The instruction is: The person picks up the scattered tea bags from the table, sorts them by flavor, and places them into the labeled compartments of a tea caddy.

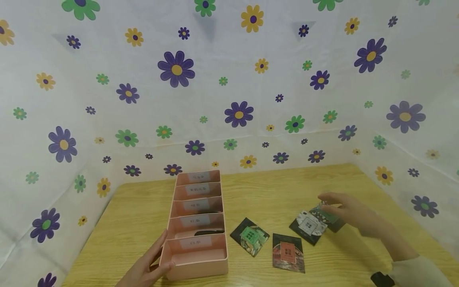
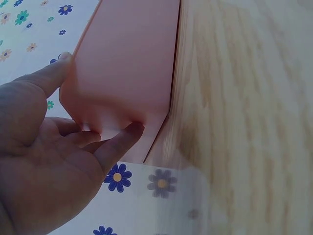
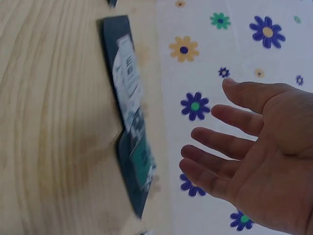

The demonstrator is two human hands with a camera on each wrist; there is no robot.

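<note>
A long pink divider box (image 1: pixel 201 271) with labelled compartments stands on the table. My left hand (image 1: pixel 145 265) grips its near left corner, thumb at the front and fingers along the side. In the left wrist view, the fingertips press the pink wall of the box (image 2: pixel 127 54). My right hand (image 1: pixel 342 209) hovers at the right with fingers extended, above a dark packet with a green label (image 1: pixel 329 217). That packet partly overlaps a packet with a white label (image 1: pixel 309 227). In the right wrist view the palm (image 3: pixel 274 181) holds nothing.
Between box and right hand lie a green-labelled packet (image 1: pixel 250 236) and a red-labelled packet (image 1: pixel 288 252). A dark flat item (image 1: pixel 209 232) lies in the second compartment from the front. Flower-printed white cloth (image 1: pixel 215 99) surrounds the wooden table (image 1: pixel 265 195) at the back and sides.
</note>
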